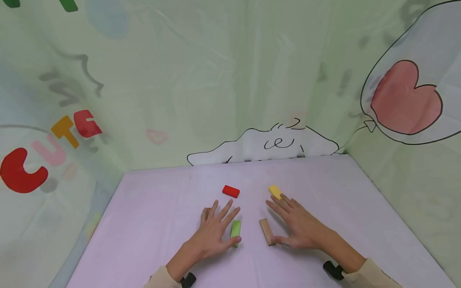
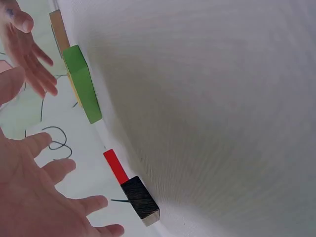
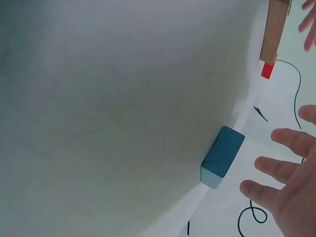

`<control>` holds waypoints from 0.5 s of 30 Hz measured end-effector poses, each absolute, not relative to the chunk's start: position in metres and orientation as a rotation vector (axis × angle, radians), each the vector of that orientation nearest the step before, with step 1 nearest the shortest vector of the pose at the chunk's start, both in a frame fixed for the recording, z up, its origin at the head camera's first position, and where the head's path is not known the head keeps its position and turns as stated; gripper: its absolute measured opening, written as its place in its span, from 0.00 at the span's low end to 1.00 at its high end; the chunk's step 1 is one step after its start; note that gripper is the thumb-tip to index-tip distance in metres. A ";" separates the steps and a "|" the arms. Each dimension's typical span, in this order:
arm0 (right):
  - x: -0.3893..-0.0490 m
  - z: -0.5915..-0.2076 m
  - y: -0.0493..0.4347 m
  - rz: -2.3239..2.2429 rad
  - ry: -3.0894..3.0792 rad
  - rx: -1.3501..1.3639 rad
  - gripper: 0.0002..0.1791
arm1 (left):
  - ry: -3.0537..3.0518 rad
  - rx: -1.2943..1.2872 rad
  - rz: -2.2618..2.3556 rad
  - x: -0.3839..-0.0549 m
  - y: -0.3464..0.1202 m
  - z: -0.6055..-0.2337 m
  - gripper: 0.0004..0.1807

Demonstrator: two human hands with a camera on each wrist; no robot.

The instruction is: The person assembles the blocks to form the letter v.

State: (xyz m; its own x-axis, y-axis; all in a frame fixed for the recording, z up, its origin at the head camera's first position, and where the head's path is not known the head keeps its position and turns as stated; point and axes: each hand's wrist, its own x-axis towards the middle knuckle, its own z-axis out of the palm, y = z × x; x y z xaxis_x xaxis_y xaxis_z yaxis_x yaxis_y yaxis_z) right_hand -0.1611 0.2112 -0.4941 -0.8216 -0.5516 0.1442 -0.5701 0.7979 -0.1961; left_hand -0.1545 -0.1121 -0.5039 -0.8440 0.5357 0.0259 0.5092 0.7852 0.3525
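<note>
My left hand (image 1: 212,236) is spread palm-down, its thumb across the lower end of a green block (image 1: 235,228). Past its fingers lies a dark block with a bare wood end (image 2: 140,198), mostly hidden in the head view. My right hand (image 1: 300,224) is also spread, thumb tip beside the lower end of a plain wooden block (image 1: 265,231). Its fingers partly cover a yellow block (image 1: 274,191). The right wrist view shows a blue block (image 3: 223,152) near these fingers; I cannot tell where it lies in the head view. Neither hand grips anything.
A red block (image 1: 231,191) lies farther back, between the hands. All the blocks are on a pale cloth-covered table (image 1: 155,208). Behind it hangs a printed curtain (image 1: 201,80) with letters, a cloud outline and a heart balloon.
</note>
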 end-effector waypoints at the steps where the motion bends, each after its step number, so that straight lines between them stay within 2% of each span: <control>1: -0.161 -0.495 0.211 0.367 -2.900 0.920 0.54 | 2.887 0.871 0.540 -0.154 -0.112 -0.504 0.44; 15: -0.167 -0.491 0.210 0.418 -2.900 1.138 0.50 | 2.787 1.014 0.532 -0.163 -0.116 -0.498 0.44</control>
